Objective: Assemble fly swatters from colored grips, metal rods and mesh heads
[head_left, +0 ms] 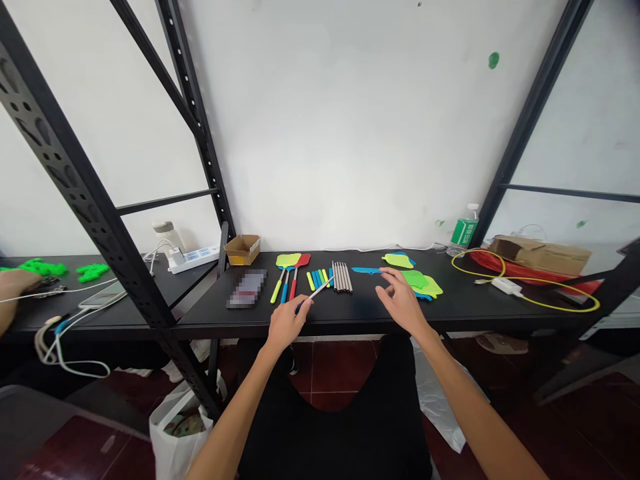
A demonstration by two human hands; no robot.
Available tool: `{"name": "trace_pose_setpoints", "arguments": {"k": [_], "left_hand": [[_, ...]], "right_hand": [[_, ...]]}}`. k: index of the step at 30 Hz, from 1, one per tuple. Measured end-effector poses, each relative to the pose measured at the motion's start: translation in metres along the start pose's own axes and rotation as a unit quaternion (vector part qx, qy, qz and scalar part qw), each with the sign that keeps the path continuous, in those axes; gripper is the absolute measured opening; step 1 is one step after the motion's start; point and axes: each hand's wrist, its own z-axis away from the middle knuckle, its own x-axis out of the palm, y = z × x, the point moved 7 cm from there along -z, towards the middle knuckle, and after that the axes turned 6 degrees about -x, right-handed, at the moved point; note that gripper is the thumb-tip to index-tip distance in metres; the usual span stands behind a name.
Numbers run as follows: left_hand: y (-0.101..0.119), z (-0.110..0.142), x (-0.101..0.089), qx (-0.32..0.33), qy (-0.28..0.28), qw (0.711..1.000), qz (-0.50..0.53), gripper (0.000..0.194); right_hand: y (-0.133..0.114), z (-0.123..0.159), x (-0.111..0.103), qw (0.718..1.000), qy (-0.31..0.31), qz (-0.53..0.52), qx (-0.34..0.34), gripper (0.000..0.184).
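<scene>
My left hand [289, 324] is closed around a thin metal rod [321, 287] with a blue end by the fingers, tilted up to the right. At the fingertips of my right hand [401, 301] is a narrow blue plastic piece [367, 270], apparently a fly swatter head seen at a slant; the thumb stands apart from it. Between the hands lie a row of metal rods [342, 277] and several yellow and blue handles [319, 279]. Assembled fly swatters [289, 260] lie left of them. Loose yellow, green and blue swatter heads [427, 285] lie beside my right hand.
A phone-like blurred rectangle [247, 289] and small cardboard box [243, 250] are at left. Another head pile [399, 260] lies at the back. A water bottle [464, 231], yellow cable [555, 304] and carton [540, 253] are at right. Black shelf posts [80, 167] flank the table.
</scene>
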Motion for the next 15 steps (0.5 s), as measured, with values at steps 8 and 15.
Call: {"name": "trace_pose_setpoints", "arguments": {"k": [8, 15], "left_hand": [[-0.001, -0.001, 0.001, 0.016, 0.008, 1.000, -0.007, 0.041], [0.001, -0.002, 0.001, 0.026, 0.017, 1.000, 0.000, 0.042]], "right_hand": [[-0.007, 0.001, 0.004, 0.999, -0.024, -0.021, -0.005, 0.038], [-0.013, 0.002, 0.010, 0.998, -0.046, -0.047, -0.004, 0.033]]}}
